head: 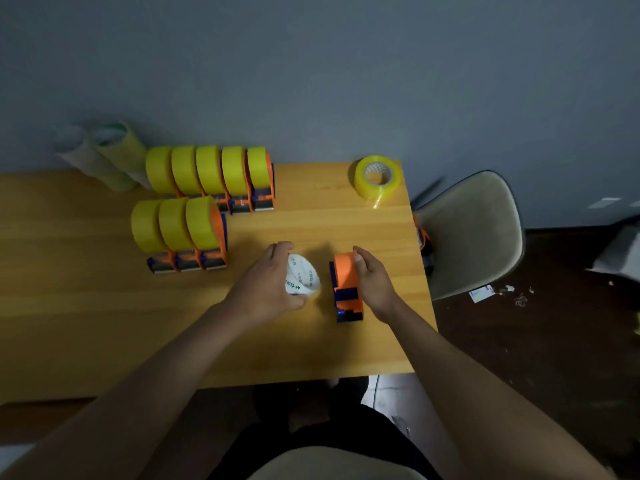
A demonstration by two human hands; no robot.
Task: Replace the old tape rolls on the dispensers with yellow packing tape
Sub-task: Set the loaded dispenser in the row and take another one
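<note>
Near the table's centre, the left hand (268,282) grips a spent white cardboard tape core (302,275), judged just pulled off, while the right hand (372,278) clasps the bare orange-and-blue plastic dispenser (346,289) at three o'clock of it. Next, the core likely goes aside and the loose yellow packing-tape roll (378,180), lying flat at one o'clock on the wooden table (104,323), gets fetched. Eight reloaded dispensers stand at ten o'clock: five behind (211,174), three in front (180,230). Two sleeves of spare rolls (104,157) lean beyond.
</note>
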